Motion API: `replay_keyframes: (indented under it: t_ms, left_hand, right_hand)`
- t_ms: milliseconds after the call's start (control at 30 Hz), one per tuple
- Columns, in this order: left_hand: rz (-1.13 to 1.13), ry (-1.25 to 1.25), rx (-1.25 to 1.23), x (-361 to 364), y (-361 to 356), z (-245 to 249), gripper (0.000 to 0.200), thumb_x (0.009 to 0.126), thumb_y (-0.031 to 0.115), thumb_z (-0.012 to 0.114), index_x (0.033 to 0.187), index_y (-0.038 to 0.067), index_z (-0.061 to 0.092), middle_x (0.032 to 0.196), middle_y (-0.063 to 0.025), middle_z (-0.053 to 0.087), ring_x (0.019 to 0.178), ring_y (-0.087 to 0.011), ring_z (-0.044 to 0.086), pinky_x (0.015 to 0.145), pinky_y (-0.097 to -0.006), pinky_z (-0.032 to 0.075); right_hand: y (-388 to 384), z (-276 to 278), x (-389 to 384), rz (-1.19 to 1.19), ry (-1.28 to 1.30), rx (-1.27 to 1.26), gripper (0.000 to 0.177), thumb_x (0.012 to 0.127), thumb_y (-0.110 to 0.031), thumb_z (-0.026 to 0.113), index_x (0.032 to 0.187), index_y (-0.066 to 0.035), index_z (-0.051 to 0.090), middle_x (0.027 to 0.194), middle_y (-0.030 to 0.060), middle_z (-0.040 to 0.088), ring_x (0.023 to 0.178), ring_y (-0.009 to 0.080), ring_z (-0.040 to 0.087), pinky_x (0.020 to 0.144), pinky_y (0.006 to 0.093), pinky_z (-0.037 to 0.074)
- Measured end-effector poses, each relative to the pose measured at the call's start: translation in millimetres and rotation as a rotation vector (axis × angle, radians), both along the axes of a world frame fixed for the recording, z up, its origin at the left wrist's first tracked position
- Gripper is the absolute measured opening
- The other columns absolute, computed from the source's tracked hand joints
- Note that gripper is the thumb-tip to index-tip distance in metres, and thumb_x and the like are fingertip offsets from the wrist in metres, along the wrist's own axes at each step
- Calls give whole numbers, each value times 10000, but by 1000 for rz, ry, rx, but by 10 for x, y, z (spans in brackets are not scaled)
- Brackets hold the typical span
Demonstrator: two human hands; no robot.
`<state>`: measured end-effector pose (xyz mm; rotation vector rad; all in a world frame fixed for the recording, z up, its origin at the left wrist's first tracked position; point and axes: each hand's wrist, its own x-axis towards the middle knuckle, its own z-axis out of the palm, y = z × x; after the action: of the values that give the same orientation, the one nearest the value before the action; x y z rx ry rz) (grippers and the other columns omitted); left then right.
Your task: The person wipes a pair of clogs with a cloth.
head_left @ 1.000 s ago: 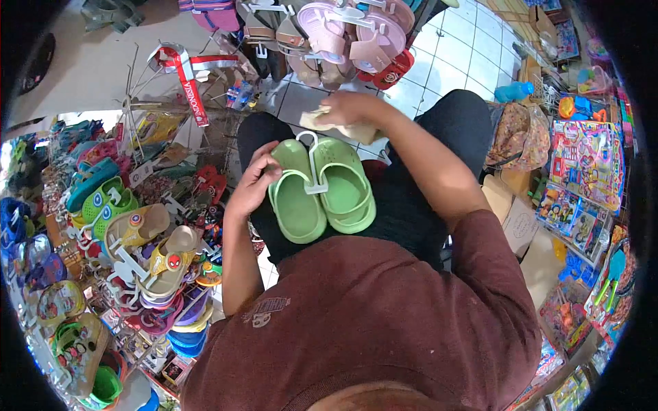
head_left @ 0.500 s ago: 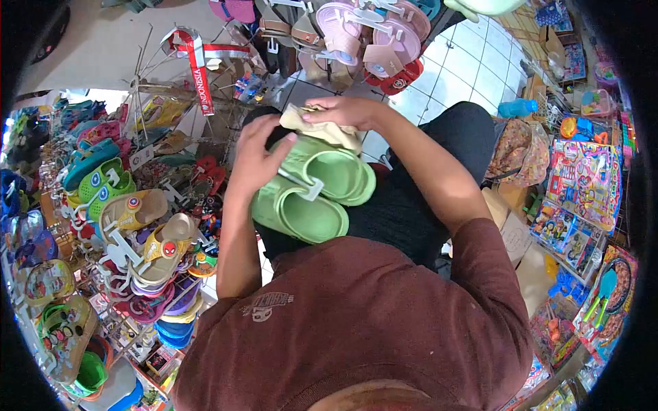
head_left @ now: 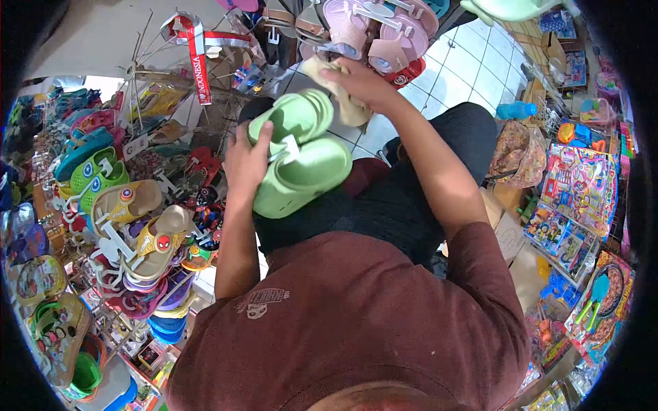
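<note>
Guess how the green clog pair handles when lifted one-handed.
Probably light: the left hand holds the green clog pair up by its edge. Likely moves as one unit: a white hanger clips both. Thick moulded walls suggest springy, not floppy.

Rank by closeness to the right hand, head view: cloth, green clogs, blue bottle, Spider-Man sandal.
From the right hand:
1. Cloth, in its grip.
2. Green clogs, lower left, in the left hand.
3. Blue bottle, to the right.
4. Spider-Man sandal, far to the lower left.
</note>
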<state>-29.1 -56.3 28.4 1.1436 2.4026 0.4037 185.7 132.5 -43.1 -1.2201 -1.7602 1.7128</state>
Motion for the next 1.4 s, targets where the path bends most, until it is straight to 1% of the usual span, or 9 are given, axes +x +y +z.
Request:
replay_keyframes:
  t_ms: [200,333,400,533,567,700,967,1233,1400]
  left_hand:
    - [-348,383,295,194,52,-165,527,1014,537,455,1411,214,583,1413,-188,579,1354,-397,498,1143,-615,297]
    - [-421,281,181,242,121,-192,469,1058,484,395,1399,226,587,1374,-97,628,1335,-352,526,1131,-565,333]
    - [-395,222,218,215,126,-173,461,1044,504,424,1361,227,613,1360,-85,637,1312,-329,544,1113,-579,344]
    - [-379,218,237,206,102,-191,471,1043,508,421,1343,204,620,1349,-82,642,1298,-325,550,1099,-574,353]
    - [-366,216,218,190,102,-190,476,1041,514,422,1342,203,620,1347,-82,642,1296,-325,551,1098,-574,353]
    - [-344,240,183,166,105,-176,497,1032,534,426,1341,196,620,1344,-84,643,1284,-327,555,1093,-577,355]
    - [-354,242,130,212,113,-174,573,1000,606,432,1406,224,565,1420,-97,595,1343,-370,509,1104,-638,324]
    - [-324,282,179,180,73,-220,557,985,596,469,1400,237,569,1422,-103,593,1333,-356,519,1061,-619,362]
    - [-342,324,157,277,72,-185,516,980,547,490,1375,228,580,1408,-92,600,1325,-341,527,1059,-613,366]
  right_hand:
    - [39,534,257,67,-216,560,524,955,-463,676,1292,-64,631,1079,153,710,983,244,686,874,371,521]
    - [-109,725,509,633,-241,625,437,904,-355,742,1225,-68,665,1049,140,680,999,289,665,883,397,509]
    - [-272,808,483,819,-308,301,390,851,-289,774,1181,-103,680,1071,129,670,1045,325,650,915,417,500]
    - [-883,751,3,736,-275,542,293,838,-288,730,1065,-115,665,1141,115,694,1054,352,666,871,475,528]
    - [-1054,492,37,457,-89,925,186,840,-239,703,980,-122,664,1058,79,680,1001,331,669,837,479,527]
    - [-1021,466,184,577,-188,1060,258,769,-132,711,1027,-145,700,1026,30,627,978,282,658,828,419,525]
    - [-1112,733,230,540,-390,754,145,844,-175,658,958,-154,745,1061,57,661,988,283,692,815,427,552]
    - [-1180,454,304,438,-550,1068,234,811,-188,686,1031,-189,762,1037,71,613,942,280,664,821,434,539]
    - [-1177,661,375,574,-755,606,294,892,-379,676,999,-120,762,946,157,681,910,362,695,813,478,564]
